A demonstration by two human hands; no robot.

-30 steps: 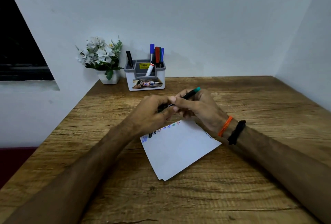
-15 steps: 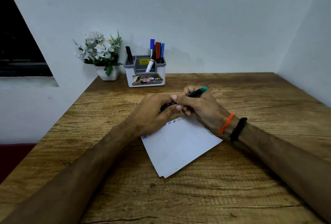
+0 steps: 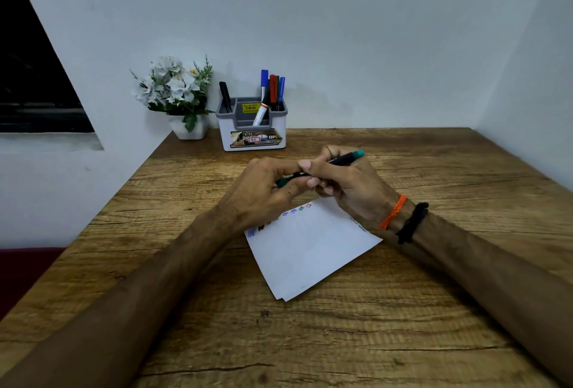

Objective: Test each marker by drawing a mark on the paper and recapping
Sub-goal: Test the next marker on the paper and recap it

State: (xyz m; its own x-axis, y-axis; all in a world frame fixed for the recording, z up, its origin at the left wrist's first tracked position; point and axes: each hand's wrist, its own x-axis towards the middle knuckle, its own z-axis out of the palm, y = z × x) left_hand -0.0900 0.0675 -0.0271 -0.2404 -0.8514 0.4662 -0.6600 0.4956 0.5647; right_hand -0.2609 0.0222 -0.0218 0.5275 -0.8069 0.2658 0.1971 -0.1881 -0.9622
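Note:
A black marker with a teal end (image 3: 344, 158) is held above the far edge of the white paper (image 3: 313, 251). My right hand (image 3: 347, 184) grips its barrel. My left hand (image 3: 263, 193) pinches the marker's near end, where a green cap (image 3: 282, 182) shows between the fingers; whether the cap is fully seated is hidden. The paper lies tilted on the wooden desk (image 3: 434, 310), with a row of small coloured marks (image 3: 297, 210) along its far edge, partly covered by my left hand.
A grey and white pen holder (image 3: 252, 136) stands at the back of the desk with several markers (image 3: 273, 90) in it. A white pot of artificial flowers (image 3: 176, 94) sits to its left. Walls close the desk at the back and right.
Both hands stay together on the marker with little movement. The camera view has tilted slightly, shifting the scene a little.

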